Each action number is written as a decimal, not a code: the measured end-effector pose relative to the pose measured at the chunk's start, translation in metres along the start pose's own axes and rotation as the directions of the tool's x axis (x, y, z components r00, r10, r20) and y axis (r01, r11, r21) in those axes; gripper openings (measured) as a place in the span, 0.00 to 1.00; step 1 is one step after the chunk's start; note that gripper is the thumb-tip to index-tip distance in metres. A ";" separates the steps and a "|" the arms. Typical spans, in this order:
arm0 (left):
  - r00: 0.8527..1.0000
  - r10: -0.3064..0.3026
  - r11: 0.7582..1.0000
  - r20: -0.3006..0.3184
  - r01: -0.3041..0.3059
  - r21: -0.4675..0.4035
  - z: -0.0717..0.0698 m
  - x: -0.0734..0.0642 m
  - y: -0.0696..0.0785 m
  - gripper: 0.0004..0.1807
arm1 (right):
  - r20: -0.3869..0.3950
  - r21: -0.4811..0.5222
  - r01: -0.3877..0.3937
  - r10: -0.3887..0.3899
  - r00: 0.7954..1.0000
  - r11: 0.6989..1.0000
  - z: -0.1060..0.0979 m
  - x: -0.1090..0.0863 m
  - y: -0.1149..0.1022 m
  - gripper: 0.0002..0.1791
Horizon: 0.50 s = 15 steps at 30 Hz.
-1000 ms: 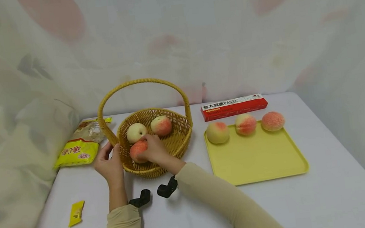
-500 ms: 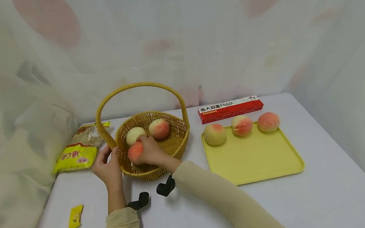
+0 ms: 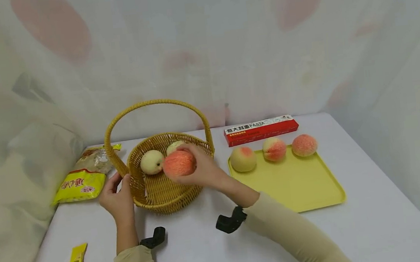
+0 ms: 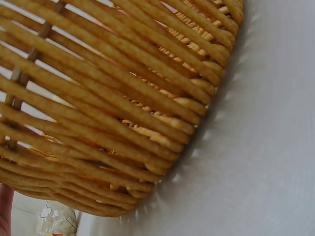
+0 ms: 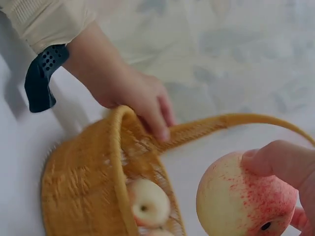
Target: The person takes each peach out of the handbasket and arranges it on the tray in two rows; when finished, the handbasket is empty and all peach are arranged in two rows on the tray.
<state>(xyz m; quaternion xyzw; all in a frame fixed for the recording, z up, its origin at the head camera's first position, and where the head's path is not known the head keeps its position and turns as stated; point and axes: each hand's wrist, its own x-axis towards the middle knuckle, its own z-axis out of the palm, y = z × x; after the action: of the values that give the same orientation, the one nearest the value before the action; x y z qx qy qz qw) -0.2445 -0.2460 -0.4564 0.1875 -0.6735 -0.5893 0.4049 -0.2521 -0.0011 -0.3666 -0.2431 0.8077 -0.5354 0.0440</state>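
Note:
My right hand (image 3: 210, 169) grips a red-blushed peach (image 3: 179, 164) above the front right part of a woven basket (image 3: 169, 205) with a tall hoop handle. In the right wrist view, the thumb presses the side of this peach (image 5: 236, 196), pale on one half and speckled red on the other. My left hand (image 3: 119, 202) holds the basket's left side where the handle meets the rim. Inside the basket lie a pale peach (image 3: 152, 162) and another peach (image 3: 174, 146), partly hidden behind the held one. The left wrist view is filled mostly by the basket's woven wall (image 4: 98, 118).
Right of the basket is a yellow tray (image 3: 297, 190), with three peaches (image 3: 274, 150) along its back edge. Behind it lies a red pasta box (image 3: 261, 130). Food bags (image 3: 80, 185) sit at the left, and a small yellow packet (image 3: 77, 259) lies nearer the front.
The right hand has lifted the red peach from the basket's left front and moved it rightward. The left hand keeps its hold on the basket. The whole head view has shifted slightly.

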 end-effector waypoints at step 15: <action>0.996 -0.088 0.996 0.006 0.088 -0.029 0.001 0.001 0.007 0.15 | -0.038 0.135 -0.168 0.174 0.984 0.976 -0.092 -0.097 0.068 0.41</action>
<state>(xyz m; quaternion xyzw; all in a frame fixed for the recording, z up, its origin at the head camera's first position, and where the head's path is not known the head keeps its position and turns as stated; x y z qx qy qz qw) -0.2447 -0.2442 -0.4491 0.2096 -0.6568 -0.6169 0.3796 -0.2212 0.1400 -0.4063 -0.1558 0.7893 -0.5876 0.0857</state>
